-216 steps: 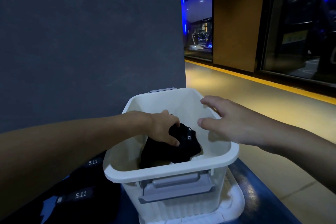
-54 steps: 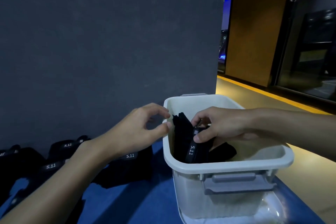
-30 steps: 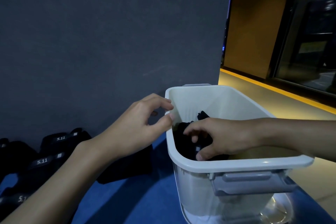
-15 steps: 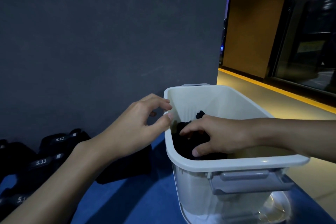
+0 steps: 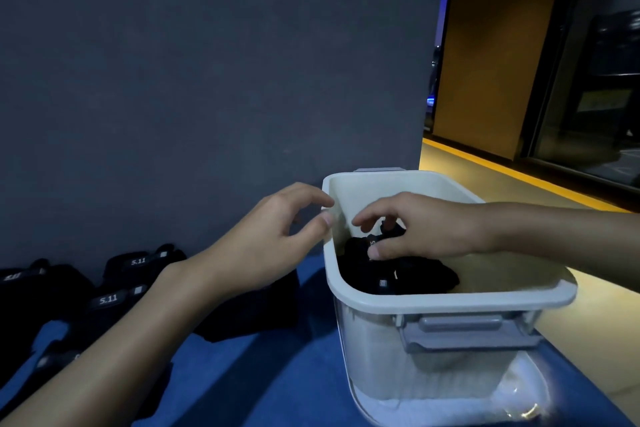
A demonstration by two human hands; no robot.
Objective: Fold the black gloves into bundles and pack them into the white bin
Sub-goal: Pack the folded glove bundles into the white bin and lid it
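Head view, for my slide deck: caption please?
Right hand over black gloves in the white bin, left hand pinching its rim.

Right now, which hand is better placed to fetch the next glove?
Probably left: the left hand is outside the white bin, nearest the black gloves; the right hand pinches a glove bundle inside it.

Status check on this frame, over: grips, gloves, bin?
Left grip at white bin rim, thumb touching, pinch unclear. Right grip over packed black gloves in bin, hold unclear. More gloves lie left of bin. Nothing blocking.

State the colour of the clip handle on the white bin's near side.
The clip handle is grey; the head view shows it best.
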